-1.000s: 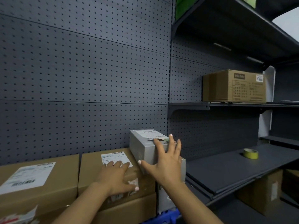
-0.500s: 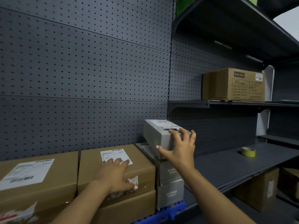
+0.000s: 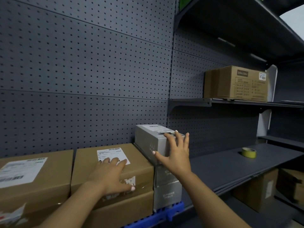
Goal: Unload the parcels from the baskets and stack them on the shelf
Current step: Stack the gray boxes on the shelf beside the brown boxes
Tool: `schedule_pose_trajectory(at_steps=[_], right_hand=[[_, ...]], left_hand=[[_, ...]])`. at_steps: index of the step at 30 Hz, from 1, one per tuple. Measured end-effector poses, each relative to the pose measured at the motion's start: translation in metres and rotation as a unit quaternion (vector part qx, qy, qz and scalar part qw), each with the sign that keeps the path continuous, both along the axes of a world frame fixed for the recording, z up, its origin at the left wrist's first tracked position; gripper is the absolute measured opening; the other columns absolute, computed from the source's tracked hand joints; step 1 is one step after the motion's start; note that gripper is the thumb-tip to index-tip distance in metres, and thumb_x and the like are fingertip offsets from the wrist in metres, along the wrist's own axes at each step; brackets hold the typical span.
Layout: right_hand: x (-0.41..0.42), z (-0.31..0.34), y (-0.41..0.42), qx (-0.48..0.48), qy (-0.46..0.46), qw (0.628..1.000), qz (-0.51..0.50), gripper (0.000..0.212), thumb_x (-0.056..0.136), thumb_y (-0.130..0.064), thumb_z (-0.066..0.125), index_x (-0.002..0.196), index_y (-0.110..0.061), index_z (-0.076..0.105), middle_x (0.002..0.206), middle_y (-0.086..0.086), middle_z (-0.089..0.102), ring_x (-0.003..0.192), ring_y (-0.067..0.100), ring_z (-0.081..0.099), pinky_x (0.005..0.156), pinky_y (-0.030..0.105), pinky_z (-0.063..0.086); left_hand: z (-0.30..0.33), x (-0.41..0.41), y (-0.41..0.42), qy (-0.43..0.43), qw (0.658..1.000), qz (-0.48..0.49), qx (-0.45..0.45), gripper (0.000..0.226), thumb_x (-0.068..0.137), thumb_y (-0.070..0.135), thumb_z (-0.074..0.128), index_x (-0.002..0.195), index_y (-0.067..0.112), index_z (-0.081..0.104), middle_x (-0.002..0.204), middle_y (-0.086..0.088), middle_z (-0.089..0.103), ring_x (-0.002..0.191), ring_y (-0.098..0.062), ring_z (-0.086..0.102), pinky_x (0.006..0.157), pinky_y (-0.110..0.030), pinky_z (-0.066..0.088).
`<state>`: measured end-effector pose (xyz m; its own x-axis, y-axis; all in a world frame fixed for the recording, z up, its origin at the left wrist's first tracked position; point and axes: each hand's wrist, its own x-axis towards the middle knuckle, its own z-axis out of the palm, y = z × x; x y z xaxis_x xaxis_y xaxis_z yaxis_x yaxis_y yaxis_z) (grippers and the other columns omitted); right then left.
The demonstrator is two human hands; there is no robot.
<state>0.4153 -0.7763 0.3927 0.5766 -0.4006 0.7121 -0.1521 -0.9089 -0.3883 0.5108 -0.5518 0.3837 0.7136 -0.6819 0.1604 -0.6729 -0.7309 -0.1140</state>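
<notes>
The small grey parcel (image 3: 153, 139), which a second ago was tilted and shifting in the right hand's grasp, now sits square on top of the grey stack (image 3: 167, 186), close to the pegboard (image 3: 82, 71). The right hand (image 3: 176, 155) lies against its near end with fingers spread, thumb on the side face, pushing rather than clutching. The left hand (image 3: 110, 175) stays flat on the brown parcel (image 3: 111, 163), steadying it. This parcel looks nearly placed; letting go should follow.
</notes>
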Motion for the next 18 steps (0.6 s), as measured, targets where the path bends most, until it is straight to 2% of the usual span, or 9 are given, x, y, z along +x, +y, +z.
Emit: schedule_pose_trajectory(at_steps=[6,13,18], right_hand=[[-0.002,0.001,0.0,-0.006,0.023,1.0,-0.003,0.08,0.076,-0.071,0.057,0.143,-0.042,0.024,0.16,-0.002,0.002,0.143,0.029,-0.023,0.113,0.061,0.013],[-0.02,0.0,-0.001,-0.024,0.037,0.999,-0.009,0.095,0.077,-0.076,0.051,0.15,-0.042,-0.001,0.16,-0.001,-0.015,0.143,0.021,-0.027,0.119,0.049,0.002],[-0.066,-0.018,-0.006,-0.042,0.028,0.998,0.027,0.092,0.075,-0.08,0.043,0.149,-0.043,0.002,0.16,-0.006,-0.012,0.143,0.012,-0.024,0.118,0.041,0.004]], left_hand=[[0.0,0.001,-0.001,-0.004,1.0,0.0,0.001,0.107,0.065,0.089,0.041,0.151,0.032,0.013,0.157,0.0,0.02,0.141,-0.027,0.021,0.114,-0.044,0.022],[0.001,0.0,0.001,-0.006,1.0,-0.006,-0.005,0.106,0.065,0.089,0.04,0.15,0.032,0.015,0.157,0.0,0.021,0.14,-0.026,0.023,0.113,-0.043,0.025],[0.004,-0.004,0.0,-0.059,0.998,0.0,0.022,0.107,0.065,0.092,0.033,0.15,0.029,0.019,0.154,-0.002,0.029,0.136,-0.026,0.033,0.11,-0.042,0.029]])
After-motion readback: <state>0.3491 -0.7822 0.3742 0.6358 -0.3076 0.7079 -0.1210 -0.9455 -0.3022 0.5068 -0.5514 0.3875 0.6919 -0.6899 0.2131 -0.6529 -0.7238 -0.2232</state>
